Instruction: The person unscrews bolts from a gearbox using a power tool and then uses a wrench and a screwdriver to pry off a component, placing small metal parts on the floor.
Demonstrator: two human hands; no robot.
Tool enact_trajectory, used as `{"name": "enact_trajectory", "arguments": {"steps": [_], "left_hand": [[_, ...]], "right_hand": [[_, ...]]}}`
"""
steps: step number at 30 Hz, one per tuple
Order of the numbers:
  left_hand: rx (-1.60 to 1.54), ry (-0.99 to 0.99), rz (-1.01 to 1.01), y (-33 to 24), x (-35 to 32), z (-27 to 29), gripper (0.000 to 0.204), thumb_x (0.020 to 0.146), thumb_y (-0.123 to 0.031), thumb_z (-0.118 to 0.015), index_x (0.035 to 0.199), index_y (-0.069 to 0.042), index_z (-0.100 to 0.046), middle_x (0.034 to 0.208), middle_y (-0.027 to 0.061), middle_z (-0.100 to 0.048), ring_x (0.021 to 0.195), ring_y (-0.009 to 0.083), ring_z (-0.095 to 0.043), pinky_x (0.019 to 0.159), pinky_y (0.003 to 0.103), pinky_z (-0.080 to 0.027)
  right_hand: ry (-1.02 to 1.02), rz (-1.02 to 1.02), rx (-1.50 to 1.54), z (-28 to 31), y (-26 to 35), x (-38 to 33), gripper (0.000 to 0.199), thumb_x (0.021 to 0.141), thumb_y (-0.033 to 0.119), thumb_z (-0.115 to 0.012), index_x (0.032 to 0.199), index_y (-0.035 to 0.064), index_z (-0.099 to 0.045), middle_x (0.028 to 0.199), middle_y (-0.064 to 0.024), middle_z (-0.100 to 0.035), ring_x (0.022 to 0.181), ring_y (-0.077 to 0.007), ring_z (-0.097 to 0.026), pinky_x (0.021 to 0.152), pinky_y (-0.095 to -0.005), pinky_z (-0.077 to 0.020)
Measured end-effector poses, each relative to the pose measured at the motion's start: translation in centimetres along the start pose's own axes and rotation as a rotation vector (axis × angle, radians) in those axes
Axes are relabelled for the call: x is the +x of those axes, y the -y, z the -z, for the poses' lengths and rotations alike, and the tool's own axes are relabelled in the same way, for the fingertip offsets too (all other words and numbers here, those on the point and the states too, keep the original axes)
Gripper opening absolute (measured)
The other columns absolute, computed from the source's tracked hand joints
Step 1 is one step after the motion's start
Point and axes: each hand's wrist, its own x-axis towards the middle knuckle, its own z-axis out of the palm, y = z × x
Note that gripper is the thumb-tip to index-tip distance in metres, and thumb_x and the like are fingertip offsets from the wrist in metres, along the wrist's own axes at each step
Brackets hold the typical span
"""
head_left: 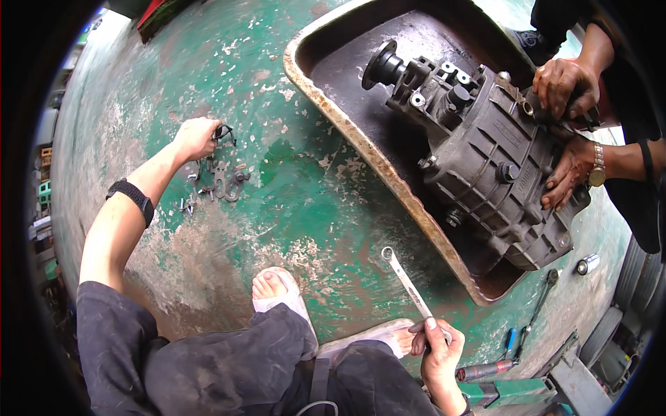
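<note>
My left hand reaches out over the floor, its fingers closed on a small dark bent part whose kind I cannot make out. Just below it lie several bolts and flat metal brackets in a loose group. In my right hand, near my right foot, is a wrench; its ring end points up and away toward the tray. A large grey gearbox rests in a dark metal tray at the right. Both hands of a co-worker are on its far right side.
The tray's worn rim runs diagonally beside my right hand. At the lower right lie a ratchet, a red-and-grey power tool and a socket. A green metal frame stands close by. The green floor is worn and stained.
</note>
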Motion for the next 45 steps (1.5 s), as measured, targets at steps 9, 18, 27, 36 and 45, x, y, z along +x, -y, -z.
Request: {"name": "enact_trajectory", "arguments": {"steps": [9, 18, 27, 36, 45], "left_hand": [[-0.048, -0.004, -0.006, 0.7, -0.4, -0.2, 0.032, 0.074, -0.022, -0.071, 0.1, -0.004, -0.066, 0.091, 0.0208, -0.068, 0.091, 0.0396, -0.066, 0.077, 0.047, -0.052], [-0.084, 0.076, 0.088, 0.0, -0.5, 0.2, 0.031, 0.074, -0.02, -0.069, 0.101, -0.007, -0.069, 0.097, 0.0202, -0.07, 0.096, 0.0376, -0.066, 0.083, 0.046, -0.053], [-0.107, 0.071, 0.103, 0.1, -0.6, -0.1, 0.034, 0.074, -0.022, -0.07, 0.104, -0.007, -0.068, 0.098, 0.0201, -0.07, 0.097, 0.0379, -0.066, 0.083, 0.046, -0.053], [-0.131, 0.02, 0.095, 0.5, -0.6, -0.7, 0.031, 0.074, -0.023, -0.07, 0.099, -0.005, -0.067, 0.095, 0.0208, -0.069, 0.095, 0.0387, -0.066, 0.082, 0.047, -0.052], [-0.167, 0.021, 0.085, 0.6, -0.4, -0.9, 0.034, 0.076, -0.024, -0.071, 0.102, -0.004, -0.066, 0.095, 0.021, -0.069, 0.094, 0.0384, -0.066, 0.082, 0.046, -0.052]], "right_hand": [[0.032, -0.035, -0.033, -0.2, 0.0, 0.2, 0.036, 0.098, 0.026, -0.061, 0.085, -0.0066, -0.07, 0.056, -0.0035, -0.057, 0.053, -0.0107, -0.052, 0.053, -0.0245, -0.0407], [0.034, -0.044, -0.068, -0.2, 0.0, 0.4, 0.037, 0.098, 0.026, -0.06, 0.085, -0.0061, -0.071, 0.056, -0.0032, -0.057, 0.053, -0.0106, -0.053, 0.053, -0.0246, -0.0414], [0.03, -0.034, -0.117, -0.4, 0.2, 0.8, 0.036, 0.098, 0.026, -0.059, 0.086, -0.0062, -0.071, 0.055, -0.0028, -0.056, 0.053, -0.0104, -0.052, 0.053, -0.025, -0.0417], [0.187, 0.076, -0.3, -0.5, 0.7, 1.0, 0.031, 0.099, 0.024, -0.058, 0.09, -0.0037, -0.07, 0.059, -0.0028, -0.059, 0.056, -0.0099, -0.055, 0.055, -0.0261, -0.0442], [-0.272, 0.392, 0.046, -0.5, 0.9, 1.8, 0.036, 0.105, 0.025, -0.047, 0.096, -0.0059, -0.062, 0.061, -0.0042, -0.052, 0.056, -0.0116, -0.05, 0.051, -0.025, -0.0399]]}}
